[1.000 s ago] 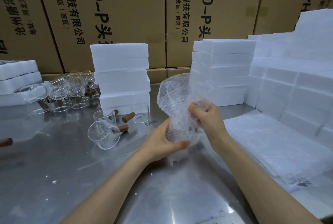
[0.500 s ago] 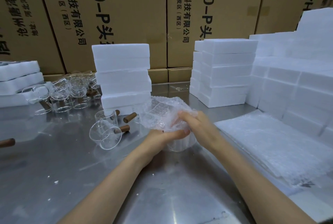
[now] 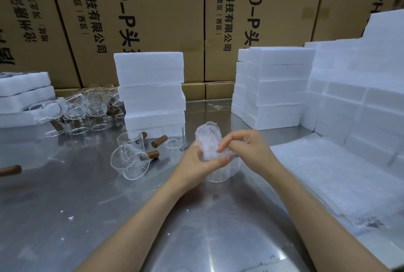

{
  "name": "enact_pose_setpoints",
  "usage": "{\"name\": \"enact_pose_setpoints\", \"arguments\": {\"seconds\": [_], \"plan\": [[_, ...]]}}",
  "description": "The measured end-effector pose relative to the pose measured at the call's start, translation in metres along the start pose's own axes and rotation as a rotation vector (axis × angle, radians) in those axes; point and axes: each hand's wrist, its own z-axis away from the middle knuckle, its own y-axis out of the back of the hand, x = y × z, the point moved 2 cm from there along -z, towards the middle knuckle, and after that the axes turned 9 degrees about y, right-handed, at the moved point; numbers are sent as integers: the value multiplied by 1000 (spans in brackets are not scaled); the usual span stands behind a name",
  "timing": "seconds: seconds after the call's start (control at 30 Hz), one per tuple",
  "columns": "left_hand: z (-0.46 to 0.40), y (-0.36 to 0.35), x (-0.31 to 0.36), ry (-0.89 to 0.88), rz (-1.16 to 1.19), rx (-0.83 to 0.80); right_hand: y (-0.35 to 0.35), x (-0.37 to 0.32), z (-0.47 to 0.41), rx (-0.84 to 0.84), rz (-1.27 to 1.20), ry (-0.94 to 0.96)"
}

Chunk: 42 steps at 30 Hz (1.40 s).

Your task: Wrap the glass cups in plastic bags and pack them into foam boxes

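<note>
One cup [image 3: 219, 173] at worktop middle, being stuffed with bubble bag [image 3: 207, 140]; bag gripped by left hand [image 3: 196, 162], pinched by right hand [image 3: 244, 149]. Wrapping judged partway. Unwrapped cups [image 3: 129, 158] left near foam boxes [image 3: 150, 88]; none seen packed.
</note>
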Motion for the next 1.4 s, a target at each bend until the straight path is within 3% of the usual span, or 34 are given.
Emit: {"name": "enact_pose_setpoints", "arguments": {"seconds": [0.13,0.23,0.3,0.43,0.57,0.63,0.77,0.93,1.17,1.3,1.4], "plan": [[5,0,3,-47,-162,94,-3,-1,3,-88,224,15],[11,4,11,-286,-308,224,-8,0,3,-189,479,37],[15,6,16,-407,-400,274,-11,2,4,-208,510,65],[15,4,18,-426,-635,281,-10,7,5,-84,363,63],[12,5,15,-397,-813,217,2,2,3,249,140,68],[8,4,14,-354,-868,189,6,2,2,290,138,77],[2,3,9,-293,-762,224,-5,6,3,77,204,56],[4,2,9,-317,-459,425,-8,7,1,42,241,43],[10,7,11,-340,-367,393,-24,3,4,-274,825,263],[11,8,11,-392,-536,319,-26,4,7,-229,850,290],[9,8,9,-373,-694,255,-20,-2,7,-47,755,297]]}}
